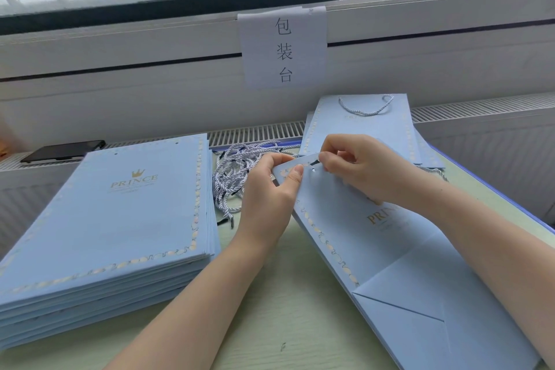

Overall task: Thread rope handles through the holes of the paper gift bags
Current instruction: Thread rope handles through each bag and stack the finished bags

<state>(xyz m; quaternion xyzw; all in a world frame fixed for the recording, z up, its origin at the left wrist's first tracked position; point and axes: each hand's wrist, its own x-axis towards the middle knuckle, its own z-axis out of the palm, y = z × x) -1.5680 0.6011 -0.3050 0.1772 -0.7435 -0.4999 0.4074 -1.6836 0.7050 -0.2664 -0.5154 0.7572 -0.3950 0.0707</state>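
Note:
A flat light-blue paper gift bag [399, 264] with gold trim and "PRINCE" lettering lies slanted on the table at centre right. My left hand [267, 189] pinches its lifted top edge beside a punched hole [313, 170]. My right hand [360, 165] pinches the black tip of a rope handle [315, 162] just above that hole. The rope trails off behind my right wrist. A tangle of white-and-blue rope handles [237, 168] lies behind my left hand.
A thick stack of unthreaded bags [105, 228] sits at the left. Bags with a rope handle fitted [363, 126] lie at the back right. A black phone [63, 150] rests on the radiator ledge at far left. A paper sign [283, 48] hangs under the window.

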